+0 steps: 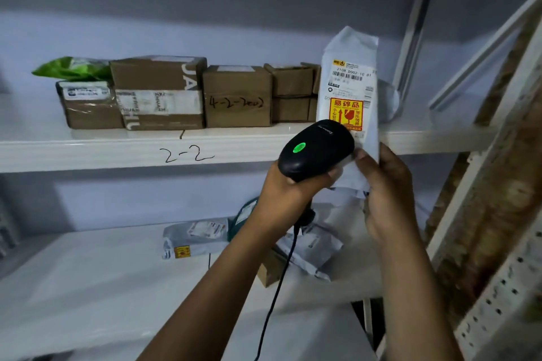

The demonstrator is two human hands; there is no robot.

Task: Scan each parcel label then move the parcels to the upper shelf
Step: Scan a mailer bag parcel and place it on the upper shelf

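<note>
My right hand (387,193) holds a white mailer parcel (349,56) upright by its lower end, its barcode label and red-yellow fragile sticker facing me. My left hand (287,193) grips a black corded barcode scanner (316,149) whose green light is lit, its head right in front of the parcel's lower part. The upper shelf (102,149), marked "2-2", carries several brown boxes (237,97) and a green bag (73,67). On the lower shelf (88,272) lie a grey mailer (196,237), a white mailer (313,252) and a small brown box (268,272), partly hidden by my left arm.
The scanner cable (275,287) hangs down across the lower shelf. A perforated white shelf upright (498,287) and a slanted brace stand at the right. A clear wrapped item (387,99) sits on the upper shelf behind the held parcel.
</note>
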